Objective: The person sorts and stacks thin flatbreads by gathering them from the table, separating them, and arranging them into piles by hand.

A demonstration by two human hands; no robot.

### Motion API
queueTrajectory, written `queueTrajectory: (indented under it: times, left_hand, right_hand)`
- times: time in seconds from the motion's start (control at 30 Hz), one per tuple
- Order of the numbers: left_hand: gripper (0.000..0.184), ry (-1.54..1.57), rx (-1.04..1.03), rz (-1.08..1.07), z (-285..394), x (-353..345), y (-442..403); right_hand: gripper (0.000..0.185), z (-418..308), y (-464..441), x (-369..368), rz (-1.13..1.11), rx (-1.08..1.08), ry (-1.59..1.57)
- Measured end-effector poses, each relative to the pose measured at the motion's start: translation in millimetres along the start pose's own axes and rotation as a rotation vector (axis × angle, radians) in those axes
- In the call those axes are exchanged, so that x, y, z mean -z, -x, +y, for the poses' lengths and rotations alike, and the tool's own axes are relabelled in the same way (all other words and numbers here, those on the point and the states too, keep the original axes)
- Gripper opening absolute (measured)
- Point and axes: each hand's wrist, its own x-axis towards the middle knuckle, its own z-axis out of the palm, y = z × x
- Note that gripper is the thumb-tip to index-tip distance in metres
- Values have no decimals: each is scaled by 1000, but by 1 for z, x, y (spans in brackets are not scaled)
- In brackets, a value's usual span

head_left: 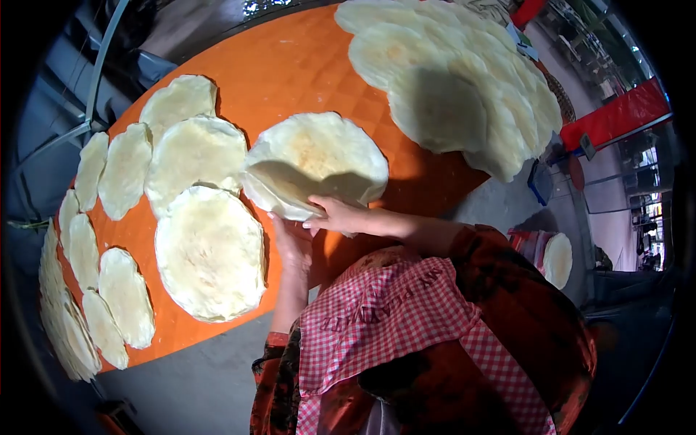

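A thin round flatbread (319, 148), pale with light brown patches, lies in front of me with its near edge lifted and folded inward. My right hand (335, 215) pinches that folded edge between thumb and fingers. Just left of it, my left hand (291, 243) grips the same edge from below, its fingers partly hidden under the bread. Close by on the left rests a thick, pale round stack of flatbread (210, 254), apart from both hands. Another flatbread (196, 159) sits behind that stack.
An orange table (283, 51) carries several smaller flatbreads (125, 170) on its left side. A large overlapping spread of flatbreads (442, 80) covers the far right. Beyond the right edge stand a red-covered surface (616, 112) and a round pale-topped bundle (557, 261).
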Motion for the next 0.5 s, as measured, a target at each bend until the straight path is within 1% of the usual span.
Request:
queueTrajectory:
  times: [0.03, 0.13, 0.17, 0.23, 0.27, 0.33, 0.37, 0.4, 0.47, 0.5]
  left_hand:
    - [59, -25, -12, -2, 1, -2, -1]
    - [54, -51, 49, 124, 7, -9, -4]
    - [47, -66, 48, 142, 6, -6, -9]
    - [34, -102, 52, 178, 6, 10, -22]
    - [30, -201, 13, 171, 9, 15, -26]
    - [31, -390, -50, 134, 5, 19, -34]
    - [33, -388, -85, 143, 3, 12, -32]
    - [35, -385, -126, 153, 4, 5, -31]
    - [37, -347, -35, 132, -5, 34, -52]
    - [37, -330, -74, 179, -1, 30, -50]
  right_hand:
    - [57, -4, 0, 2, -17, -28, -4]
    - [59, -6, -2, 7, -50, -58, -38]
    - [60, -6, -2, 8, -57, -61, -54]
    - [60, -7, -4, 8, -130, -105, -225]
    - [60, -6, -4, 9, -156, -132, -309]
    - [60, 45, -28, -32, 44, 61, -23]
    - [59, 21, -19, -24, 4, -8, -143]
    - [61, -18, -6, 3, -122, -198, 72]
    - [48, -18, -8, -6, -28, -232, 33]
    - [36, -14, -16, -6, 36, -176, 163]
